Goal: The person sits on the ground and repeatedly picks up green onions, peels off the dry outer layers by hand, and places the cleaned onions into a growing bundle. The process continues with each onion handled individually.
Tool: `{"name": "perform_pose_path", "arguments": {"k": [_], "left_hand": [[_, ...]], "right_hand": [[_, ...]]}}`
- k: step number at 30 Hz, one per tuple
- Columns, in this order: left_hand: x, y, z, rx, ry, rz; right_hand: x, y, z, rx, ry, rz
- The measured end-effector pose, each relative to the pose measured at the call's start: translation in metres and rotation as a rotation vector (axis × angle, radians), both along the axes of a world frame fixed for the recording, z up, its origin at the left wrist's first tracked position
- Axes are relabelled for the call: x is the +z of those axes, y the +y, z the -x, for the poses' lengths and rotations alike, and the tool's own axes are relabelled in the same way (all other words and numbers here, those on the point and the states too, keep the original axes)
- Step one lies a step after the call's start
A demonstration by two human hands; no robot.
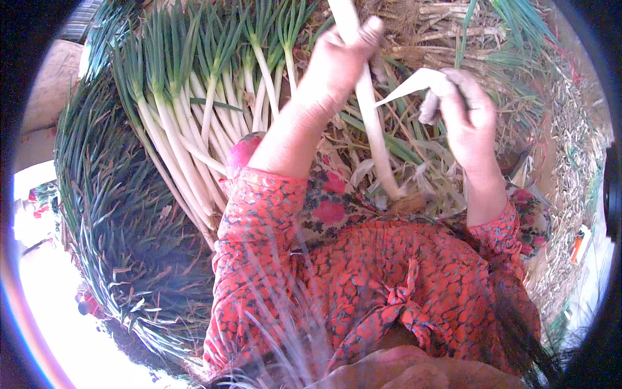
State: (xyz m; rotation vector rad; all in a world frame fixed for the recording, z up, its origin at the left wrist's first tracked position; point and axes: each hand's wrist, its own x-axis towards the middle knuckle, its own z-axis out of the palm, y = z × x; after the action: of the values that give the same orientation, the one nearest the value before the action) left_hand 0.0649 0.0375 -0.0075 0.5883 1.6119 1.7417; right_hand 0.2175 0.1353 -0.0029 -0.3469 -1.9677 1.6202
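My left hand (340,68) is closed around the white shaft of a long green onion (371,116), which slants down so that its root end lies near my lap. At the right, my right hand (466,107) pinches a strip of pale outer skin (413,85), whose narrow tip reaches to the onion's shaft. Whether that tip is still attached cannot be told. The onion's upper end runs out of the picture at the top. Left of my left forearm lie many onions with white shafts (180,131) and green leaves, side by side.
A large heap of green onion leaves (146,233) curves along the left side. Loose peelings and leaves (427,165) lie in front of my lap. More onions with brownish shafts (442,34) are piled at the top right. An orange and white object (579,245) lies at the far right.
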Motion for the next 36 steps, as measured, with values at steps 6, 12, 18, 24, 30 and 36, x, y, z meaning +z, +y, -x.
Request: {"name": "perform_pose_path", "arguments": {"k": [6,12,18,24,30,36], "left_hand": [[-0.002,0.008,-0.022,-0.313,-0.064,-0.059],[-0.011,0.009,-0.031,-0.527,-0.249,-0.187],[-0.022,0.015,-0.033,-0.512,-0.325,-0.120],[-0.017,0.012,-0.026,-0.524,-0.384,-0.118],[-0.012,0.004,-0.029,-0.625,-0.429,-0.168],[-0.002,-0.003,-0.037,-0.671,-0.335,-0.135]], "right_hand": [[0.036,0.051,-0.010,-0.066,0.211,0.510],[0.078,0.102,-0.048,-0.110,0.454,0.656],[0.125,0.196,-0.169,-0.113,0.635,0.179],[0.091,0.187,-0.180,-0.220,0.685,0.435],[0.049,0.068,-0.051,-0.168,-0.032,0.202],[0.056,0.047,0.013,-0.054,0.007,0.009]]}}
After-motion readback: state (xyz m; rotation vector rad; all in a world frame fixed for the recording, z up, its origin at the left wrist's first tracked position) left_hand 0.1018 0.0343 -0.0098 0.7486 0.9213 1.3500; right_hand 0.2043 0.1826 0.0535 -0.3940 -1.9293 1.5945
